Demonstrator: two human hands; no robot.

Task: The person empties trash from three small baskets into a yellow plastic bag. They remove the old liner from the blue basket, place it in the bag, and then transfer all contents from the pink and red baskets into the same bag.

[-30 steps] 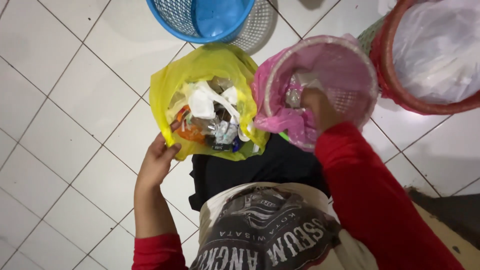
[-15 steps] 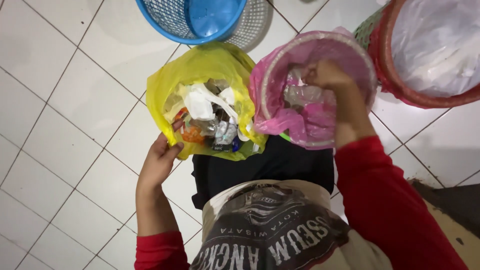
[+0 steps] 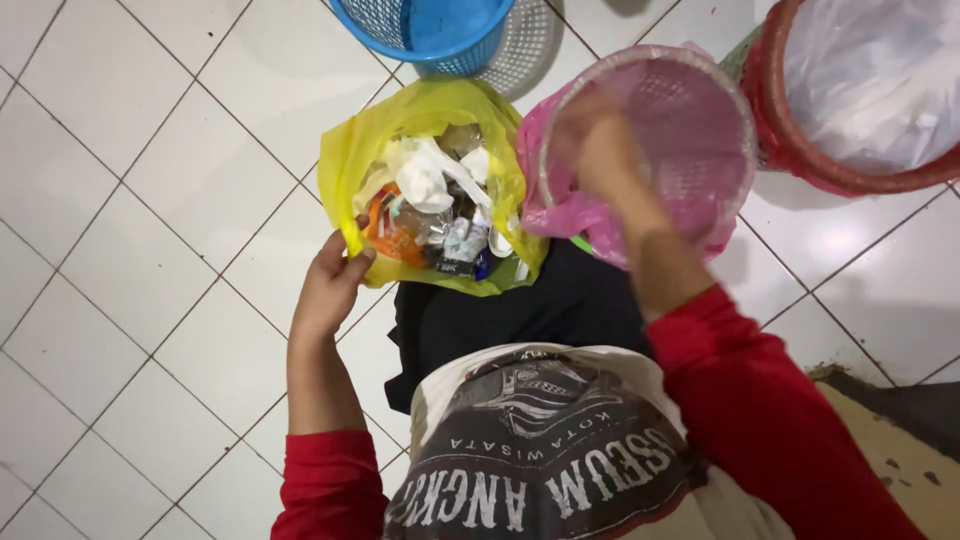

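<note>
Since a moment ago the right hand (image 3: 600, 150) has lifted out of the pink basket (image 3: 690, 110) and now sits blurred over its near rim, so whether it is open, closed or holding anything cannot be told. The left hand (image 3: 335, 285) has stayed put, its fingers closed on the near left edge of the yellow bag (image 3: 350, 160), pinching the plastic and keeping the mouth open.

The yellow bag stands on the floor (image 3: 120, 150) straight ahead of the left hand, with its opening facing up toward the camera. It is filled with rubbish (image 3: 430, 210): white crumpled paper, an orange wrapper and small packets. The pink basket is just beside the bag on its right, touching it, and is lined with a pink plastic bag (image 3: 560, 210) that spills over the near side. Its round mouth also faces up, tilted a little toward the person.

The floor is white square tile with dark grout lines. At the far edge a blue basket (image 3: 430, 30) stands beyond the yellow bag. At the far right a red basket (image 3: 800, 160) lined with clear plastic stands near the pink one. The person wears red sleeves (image 3: 760, 420) and crouches over the things.
</note>
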